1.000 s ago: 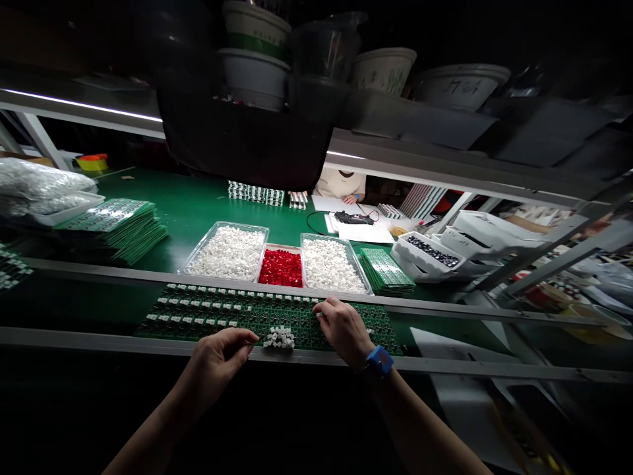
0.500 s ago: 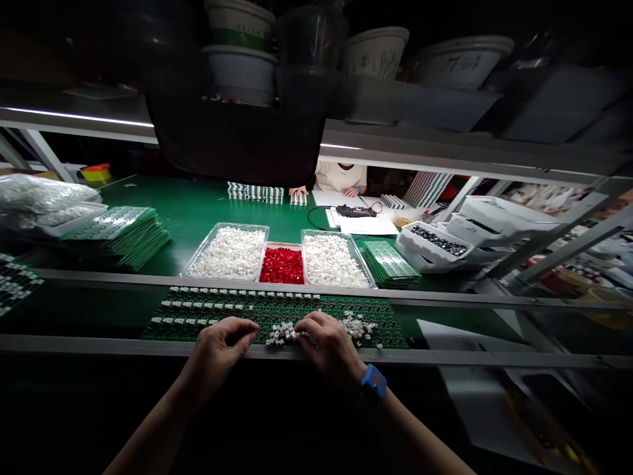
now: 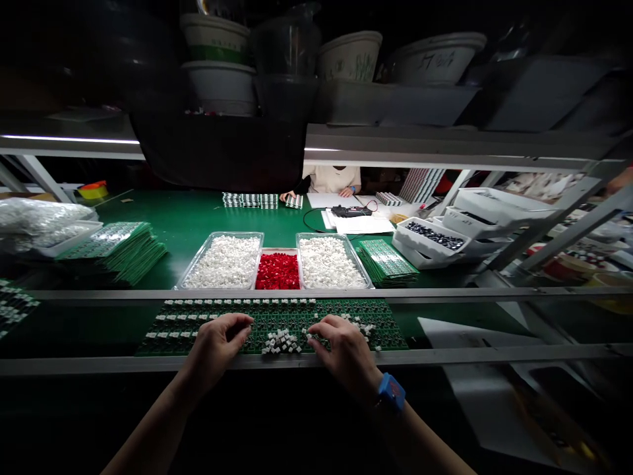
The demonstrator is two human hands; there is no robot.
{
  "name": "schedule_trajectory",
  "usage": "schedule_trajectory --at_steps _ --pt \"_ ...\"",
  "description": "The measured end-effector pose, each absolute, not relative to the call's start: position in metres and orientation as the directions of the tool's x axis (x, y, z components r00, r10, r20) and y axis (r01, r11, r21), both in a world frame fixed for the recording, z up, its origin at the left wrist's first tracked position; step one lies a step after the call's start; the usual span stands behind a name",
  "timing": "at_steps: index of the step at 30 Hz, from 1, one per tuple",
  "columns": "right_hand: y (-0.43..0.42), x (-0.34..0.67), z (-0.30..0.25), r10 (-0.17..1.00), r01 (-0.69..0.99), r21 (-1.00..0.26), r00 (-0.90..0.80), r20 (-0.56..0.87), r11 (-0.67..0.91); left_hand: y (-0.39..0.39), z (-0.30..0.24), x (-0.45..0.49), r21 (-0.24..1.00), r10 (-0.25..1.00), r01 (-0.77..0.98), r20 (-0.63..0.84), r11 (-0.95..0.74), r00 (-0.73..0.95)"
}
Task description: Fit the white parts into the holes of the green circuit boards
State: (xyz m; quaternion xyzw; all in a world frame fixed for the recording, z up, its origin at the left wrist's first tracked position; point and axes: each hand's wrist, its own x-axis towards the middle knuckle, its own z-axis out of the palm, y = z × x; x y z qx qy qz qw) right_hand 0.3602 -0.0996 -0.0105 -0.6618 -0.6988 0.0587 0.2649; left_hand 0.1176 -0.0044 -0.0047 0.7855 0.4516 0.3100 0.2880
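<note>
A green circuit board panel lies in front of me, with rows of small white connectors on its left part and along its far edge. My left hand is over the panel's left-middle part, thumb and forefinger pinched; whatever is between them is too small to make out. Loose white connectors lie in a heap between my hands. At its right, my right hand, with a blue wrist band, pinches a white connector at the fingertips. More loose connectors lie partly hidden behind this hand.
Beyond a metal rail stand two clear trays of white parts and a box of red parts. Board stacks flank them. White bins stand at right. A co-worker sits across the bench.
My right hand has shifted right, away from the loose heap, and a white connector now shows at its fingertips. My left hand stays pinched at nearly the same spot. The view has tilted slightly.
</note>
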Motion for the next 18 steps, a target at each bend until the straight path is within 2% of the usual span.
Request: schedule_trajectory --at_steps 5,11,18 --pt "-0.096 0.350 -0.014 0.969 0.910 -0.412 0.057 0.239 0.048 0.001 0.003 0.124 0.630 0.826 0.549 0.307 -0.549 0.474" --pt "-0.099 0.353 -0.013 0.920 0.835 -0.520 0.044 0.390 0.181 0.006 0.009 0.129 0.530 0.813 0.624 0.283 -0.574 0.508" --pt "-0.102 0.363 -0.014 0.915 0.783 -0.582 0.043 0.402 0.220 0.014 0.006 0.136 0.308 0.718 0.650 0.354 -0.694 0.599"
